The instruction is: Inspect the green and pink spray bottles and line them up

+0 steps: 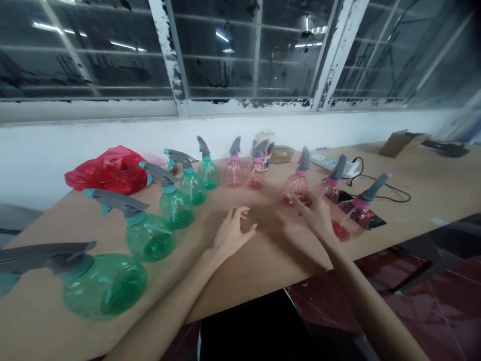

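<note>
Several green spray bottles with grey triggers curve across the wooden table (263, 260) from the near left (101, 283) toward the back (208, 173). Several pink spray bottles continue the row to the right (233, 173), (358, 210). My left hand (233, 233) hovers over bare table in the middle, fingers loosely curled and apart, holding nothing. My right hand (317, 215) reaches toward the base of a pink bottle (296, 188), its fingertips touching or nearly touching it; no grip is visible.
A red plastic bag (108, 173) lies at the back left. A white power strip (330, 163) with a black cable, a patterned cup (265, 145) and a cardboard box (398, 143) sit along the back. A white wall and windows stand behind.
</note>
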Demonstrator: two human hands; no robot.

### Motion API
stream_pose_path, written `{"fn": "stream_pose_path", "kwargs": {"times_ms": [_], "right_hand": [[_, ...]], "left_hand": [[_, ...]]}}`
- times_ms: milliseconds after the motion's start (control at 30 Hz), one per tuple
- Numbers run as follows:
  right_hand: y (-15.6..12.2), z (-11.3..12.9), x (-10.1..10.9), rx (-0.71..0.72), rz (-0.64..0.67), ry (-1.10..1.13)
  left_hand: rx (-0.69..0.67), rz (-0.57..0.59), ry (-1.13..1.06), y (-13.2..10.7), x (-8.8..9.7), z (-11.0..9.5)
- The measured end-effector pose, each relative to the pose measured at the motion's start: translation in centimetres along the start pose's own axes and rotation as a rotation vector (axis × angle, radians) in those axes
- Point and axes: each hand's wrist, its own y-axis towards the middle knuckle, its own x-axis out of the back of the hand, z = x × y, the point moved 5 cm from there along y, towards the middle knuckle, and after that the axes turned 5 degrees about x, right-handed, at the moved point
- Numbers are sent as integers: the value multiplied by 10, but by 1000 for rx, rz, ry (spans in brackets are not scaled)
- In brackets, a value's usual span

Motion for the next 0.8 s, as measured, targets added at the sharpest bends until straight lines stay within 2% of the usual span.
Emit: {"fn": "stream_pose_path", "kwargs": {"times_ms": [133,267,400,500,667,800], "right_hand": [[12,-19,-4,-41,-47,-13],[41,-29,-9,-39,-139,-190],[52,-31,-12,-55,-128,-249],[43,-24,-15,-65,-92,-270],[13,1,-18,-55,32,-361],[7,9,-15,-94,19,-362]], "left_hand": [[-24,19,0,-2,-3,-3],[-26,53,13,-5,-6,-4],[-8,70,12,-6,-8,-3],[20,48,-10,-4,-8,1],[98,-49,-46,2,0,10],[138,-124,-85,5,7,15]]}}
